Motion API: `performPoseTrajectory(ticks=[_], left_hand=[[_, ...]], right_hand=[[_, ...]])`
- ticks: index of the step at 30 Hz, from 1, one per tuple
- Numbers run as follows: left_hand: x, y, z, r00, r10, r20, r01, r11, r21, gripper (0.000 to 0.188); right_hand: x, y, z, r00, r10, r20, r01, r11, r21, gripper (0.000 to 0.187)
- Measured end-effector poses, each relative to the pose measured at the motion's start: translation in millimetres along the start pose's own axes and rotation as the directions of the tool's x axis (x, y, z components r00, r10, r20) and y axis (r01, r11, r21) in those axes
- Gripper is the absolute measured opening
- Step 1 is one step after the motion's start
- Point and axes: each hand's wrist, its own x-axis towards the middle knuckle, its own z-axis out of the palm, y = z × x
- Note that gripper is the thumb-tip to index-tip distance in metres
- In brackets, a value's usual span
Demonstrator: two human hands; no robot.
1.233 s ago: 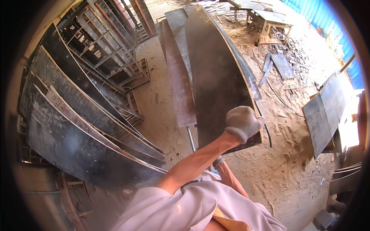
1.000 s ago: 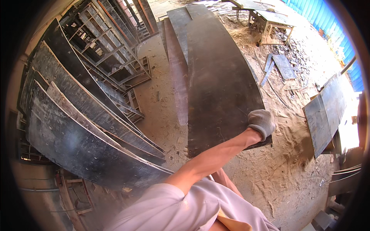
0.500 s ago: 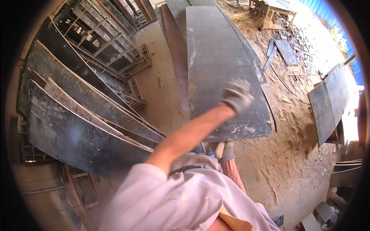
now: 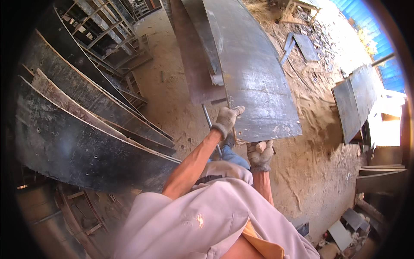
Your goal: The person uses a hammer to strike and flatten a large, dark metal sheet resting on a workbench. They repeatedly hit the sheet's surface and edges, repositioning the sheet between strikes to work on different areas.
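Ground of loose tan sand, scuffed and rutted, extends under the whole work area. From where I stand, a blue corrugated sheet wall bounds the sunlit upper right. Along the left, a row of large dark panels with pale, worn edges stands on edge, bowed in this view. Beyond it is an open metal-barred rack; its dim contents cannot be identified.

The long, smooth grey-black rectangular panel is directly before the person, its near end at the gloved hands. It partly covers a narrower dark-grey board; a reddish-brown board lies farther left. Two grey sheets lean at the right. A wooden-legged table stands at the far edge, near a scatter of small dark offcuts. A slim metal pipe shows below the reddish-brown board.

The left hand, in a grey-beige knit glove, is clamped on the panel's left edge near the corner. The right hand, gloved alike, is at the near edge, fingertips partly hidden; I cannot tell whether it grips.
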Motion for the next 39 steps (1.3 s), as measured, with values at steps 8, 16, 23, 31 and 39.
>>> performPoseTrajectory(ticks=[8,16,23,31,39], left_hand=[[-127.7,17.8,83.9,0.990,-0.071,-0.119,0.129,0.783,0.609,0.040],[-211.9,-47.3,110.3,0.998,-0.031,-0.062,0.068,0.618,0.784,0.037],[-310.3,-94.2,155.0,1.000,0.013,-0.027,0.013,0.621,0.784,0.044],[-277.6,-177.6,142.8,0.971,-0.095,0.219,0.145,0.964,-0.225,0.050],[-206.2,-205.3,154.1,0.855,-0.469,0.223,0.509,0.841,-0.185,0.028]], right_hand=[[-87.5,4.0,-56.6,0.893,-0.172,-0.416,0.188,0.982,-0.002,0.017],[-166.1,27.5,-192.2,0.965,-0.004,-0.263,0.041,0.990,0.135,0.014],[-255.1,-3.3,-259.4,0.948,-0.024,-0.318,0.103,0.967,0.233,0.023],[-463.1,-62.3,-331.1,0.867,-0.199,-0.456,0.172,0.980,-0.101,0.028],[-747.9,-70.8,-346.1,0.532,-0.531,-0.659,0.234,0.841,-0.489,0.041]])
